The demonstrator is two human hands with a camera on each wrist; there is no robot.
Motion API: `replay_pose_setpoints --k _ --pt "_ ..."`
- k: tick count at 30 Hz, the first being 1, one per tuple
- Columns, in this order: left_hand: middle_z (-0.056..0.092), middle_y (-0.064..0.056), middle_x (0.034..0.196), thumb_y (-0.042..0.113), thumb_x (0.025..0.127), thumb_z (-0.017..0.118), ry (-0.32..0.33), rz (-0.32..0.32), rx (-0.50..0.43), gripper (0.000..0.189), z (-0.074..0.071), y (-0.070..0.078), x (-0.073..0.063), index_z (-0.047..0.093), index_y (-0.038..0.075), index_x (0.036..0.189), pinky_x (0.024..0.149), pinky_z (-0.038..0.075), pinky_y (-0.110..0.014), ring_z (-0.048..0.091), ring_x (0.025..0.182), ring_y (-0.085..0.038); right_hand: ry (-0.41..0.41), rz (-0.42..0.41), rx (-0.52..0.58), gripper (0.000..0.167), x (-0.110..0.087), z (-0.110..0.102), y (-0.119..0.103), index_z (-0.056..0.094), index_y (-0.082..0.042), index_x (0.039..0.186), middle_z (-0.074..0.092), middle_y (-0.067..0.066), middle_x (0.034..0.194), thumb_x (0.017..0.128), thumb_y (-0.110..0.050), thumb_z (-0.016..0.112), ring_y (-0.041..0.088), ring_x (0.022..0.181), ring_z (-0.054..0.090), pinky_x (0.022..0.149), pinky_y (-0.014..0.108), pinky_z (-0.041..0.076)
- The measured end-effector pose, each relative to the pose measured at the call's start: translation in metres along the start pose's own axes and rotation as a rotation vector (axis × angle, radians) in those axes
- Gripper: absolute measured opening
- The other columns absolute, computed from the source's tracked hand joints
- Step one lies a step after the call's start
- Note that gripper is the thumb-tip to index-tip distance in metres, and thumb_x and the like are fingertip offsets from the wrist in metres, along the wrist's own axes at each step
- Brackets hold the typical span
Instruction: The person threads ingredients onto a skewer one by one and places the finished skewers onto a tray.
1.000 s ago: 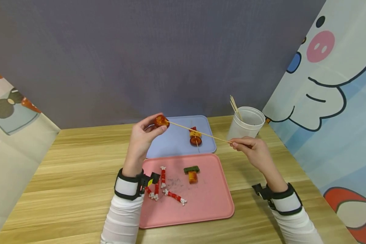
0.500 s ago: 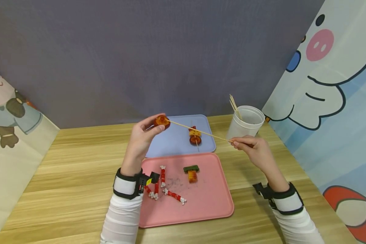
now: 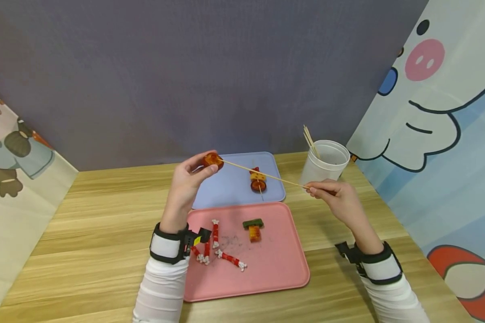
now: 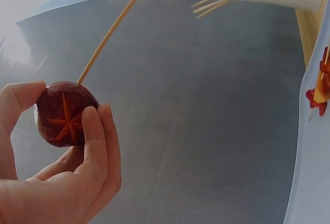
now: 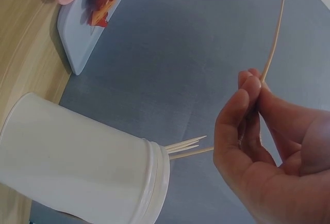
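My left hand [image 3: 189, 178] grips a brown shiitake mushroom cap [image 4: 64, 114] by its edges, above the blue tray. A star-shaped cut marks the cap in the left wrist view. In my right hand [image 3: 334, 197], thumb and fingers pinch a thin bamboo skewer [image 3: 262, 173] near one end. The skewer slants up to the left, its other end at the mushroom's edge and bending slightly in the right wrist view. On the blue tray [image 3: 222, 193] lies a loaded skewer with a red piece, a yellow piece [image 3: 258, 177] and a brown mushroom [image 3: 258, 185].
Nearer me is a pink tray [image 3: 275, 264] with several red-and-white sticks [image 3: 231, 259], a green piece [image 3: 253, 223] and an orange-yellow corn-like piece [image 3: 254, 233]. At the back right a white bucket [image 3: 321, 168] holds several skewers [image 3: 309, 139]. A grey wall [image 3: 210, 80] rises behind.
Both hands stay almost in place, with the mushroom and skewer still held end to edge. The mushroom has turned slightly in the left fingers.
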State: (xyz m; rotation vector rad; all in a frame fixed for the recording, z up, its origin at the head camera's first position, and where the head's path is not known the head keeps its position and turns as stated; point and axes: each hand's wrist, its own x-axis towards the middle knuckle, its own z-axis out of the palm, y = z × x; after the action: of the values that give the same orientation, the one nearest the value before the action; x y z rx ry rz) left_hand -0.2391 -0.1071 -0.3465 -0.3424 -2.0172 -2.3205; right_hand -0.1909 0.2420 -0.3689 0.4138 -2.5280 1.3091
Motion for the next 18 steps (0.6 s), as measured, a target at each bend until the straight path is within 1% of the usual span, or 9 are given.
replay_pose_setpoints --k 9,15,18 --pt "0.058 -0.010 0.118 0.003 0.086 0.067 -0.003 -0.016 -0.001 0.041 0.0027 -0.0015 0.0017 0.057 -0.002 0.126 0.084 0.051 -0.022 0.057 0.102 -0.019 -0.009 0.006 -0.002 0.018 0.0009 0.0005 0.0041 0.073 -0.001 0.103 0.072 0.017 0.095 0.087 -0.004 0.064 -0.007 0.077 0.063 0.068 0.012 0.052" --pt "0.060 -0.007 0.114 0.006 0.085 0.069 0.001 -0.026 0.011 0.042 0.0038 -0.0031 0.0019 0.059 -0.001 0.125 0.083 0.051 -0.022 0.059 0.099 -0.017 -0.009 0.004 -0.006 0.018 0.0013 0.0012 0.0041 0.073 0.000 0.103 0.072 0.017 0.094 0.087 -0.004 0.064 -0.008 0.077 0.063 0.067 0.012 0.052" --pt "0.060 -0.006 0.114 0.006 0.084 0.070 -0.011 -0.022 0.005 0.044 0.0043 -0.0045 0.0022 0.058 -0.001 0.125 0.083 0.052 -0.022 0.060 0.099 -0.017 -0.013 0.007 -0.008 0.018 0.0014 0.0017 0.0037 0.073 0.000 0.102 0.072 0.017 0.094 0.087 -0.003 0.064 -0.008 0.077 0.062 0.067 0.012 0.052"
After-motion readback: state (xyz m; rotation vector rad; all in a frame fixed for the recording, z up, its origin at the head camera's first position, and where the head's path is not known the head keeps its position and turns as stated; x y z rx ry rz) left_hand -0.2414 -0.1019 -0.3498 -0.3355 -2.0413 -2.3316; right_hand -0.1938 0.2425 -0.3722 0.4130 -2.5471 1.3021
